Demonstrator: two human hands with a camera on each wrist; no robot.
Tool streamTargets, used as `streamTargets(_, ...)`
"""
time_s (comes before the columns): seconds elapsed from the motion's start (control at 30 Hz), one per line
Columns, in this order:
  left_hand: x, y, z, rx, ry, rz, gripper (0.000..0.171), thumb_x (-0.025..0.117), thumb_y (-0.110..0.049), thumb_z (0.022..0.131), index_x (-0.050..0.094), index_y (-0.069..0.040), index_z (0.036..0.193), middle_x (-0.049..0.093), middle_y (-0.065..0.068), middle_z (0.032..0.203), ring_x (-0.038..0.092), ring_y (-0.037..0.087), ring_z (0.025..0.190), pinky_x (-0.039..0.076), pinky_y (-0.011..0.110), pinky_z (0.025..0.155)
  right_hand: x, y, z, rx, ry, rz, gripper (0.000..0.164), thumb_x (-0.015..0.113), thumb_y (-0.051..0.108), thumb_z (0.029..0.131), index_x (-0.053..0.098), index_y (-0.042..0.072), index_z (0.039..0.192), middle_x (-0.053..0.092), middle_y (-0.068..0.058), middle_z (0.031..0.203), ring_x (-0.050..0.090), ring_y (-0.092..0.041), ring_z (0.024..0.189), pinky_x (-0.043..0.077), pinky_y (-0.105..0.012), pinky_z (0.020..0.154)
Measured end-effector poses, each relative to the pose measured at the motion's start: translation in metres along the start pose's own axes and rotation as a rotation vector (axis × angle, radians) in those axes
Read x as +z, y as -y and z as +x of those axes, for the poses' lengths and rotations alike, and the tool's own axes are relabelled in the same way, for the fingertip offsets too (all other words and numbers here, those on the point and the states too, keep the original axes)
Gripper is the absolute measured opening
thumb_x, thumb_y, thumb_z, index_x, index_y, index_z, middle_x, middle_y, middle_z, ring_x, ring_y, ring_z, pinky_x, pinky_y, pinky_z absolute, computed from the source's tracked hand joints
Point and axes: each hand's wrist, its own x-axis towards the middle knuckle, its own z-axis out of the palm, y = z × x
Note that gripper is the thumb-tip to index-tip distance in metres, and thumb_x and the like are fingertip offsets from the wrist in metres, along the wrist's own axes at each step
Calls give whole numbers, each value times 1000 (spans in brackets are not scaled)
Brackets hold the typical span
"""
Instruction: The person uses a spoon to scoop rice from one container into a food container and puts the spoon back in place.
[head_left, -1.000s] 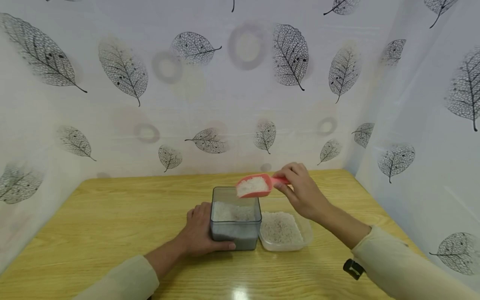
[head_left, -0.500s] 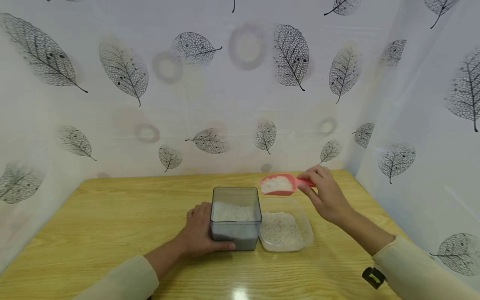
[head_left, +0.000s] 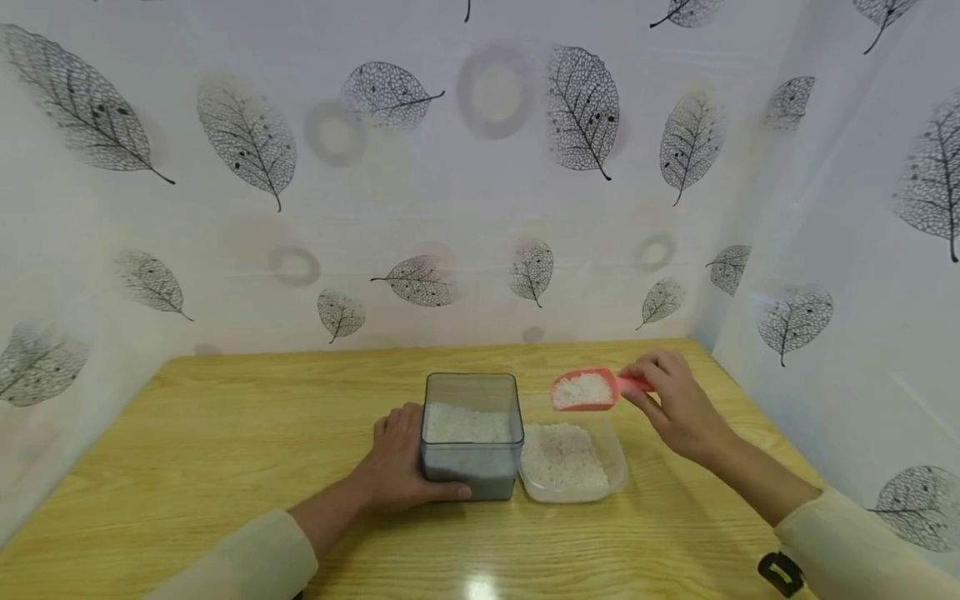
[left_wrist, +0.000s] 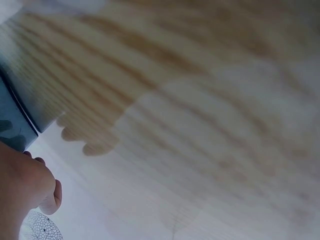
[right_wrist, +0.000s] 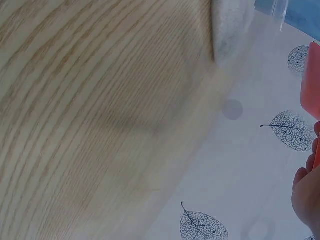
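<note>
In the head view my right hand (head_left: 678, 410) pinches the handle of a pink scoop (head_left: 604, 402) heaped with white rice (head_left: 581, 389). The scoop hangs level above the back of a low clear plastic tub (head_left: 617, 467), which holds more rice (head_left: 562, 457). Just left of the tub stands a taller grey see-through container (head_left: 480, 475), partly filled with white grains. My left hand (head_left: 401, 462) grips this container, with the thumb along its front and the fingers at its left side. The right wrist view catches only part of the scoop (right_wrist: 311, 82) at its edge.
The containers stand on a wood-grain table (head_left: 247, 442). Behind it and along the right hangs a pale curtain (head_left: 480, 192) printed with dark leaves. A dark band with a device (head_left: 780, 573) is by the right sleeve.
My right hand has carried the loaded scoop rightward, from over the grey container to above the clear tub, and lowered it a little at the end. The left hand stays put.
</note>
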Motion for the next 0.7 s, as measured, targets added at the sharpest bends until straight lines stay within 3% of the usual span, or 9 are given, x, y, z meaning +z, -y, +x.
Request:
streamTargets(0.27, -1, 0, 0, -1, 5, -3, 107, 74, -81, 61, 39, -12, 135, 47, 0, 118, 41, 17, 105, 26, 45, 97, 0, -9, -7, -114, 16, -58, 15, 67, 18, 93, 68, 4, 100, 55, -7, 99, 41, -20, 90, 31, -30, 80)
streamTargets(0.7, -1, 0, 0, -12, 14, -15, 109, 74, -82, 60, 38, -15, 137, 46, -1, 119, 40, 16, 107, 25, 44, 98, -1, -13, -6, -185, 21, -92, 45, 43, 42, 103, 68, 5, 100, 56, -7, 98, 42, -22, 90, 31, -36, 82)
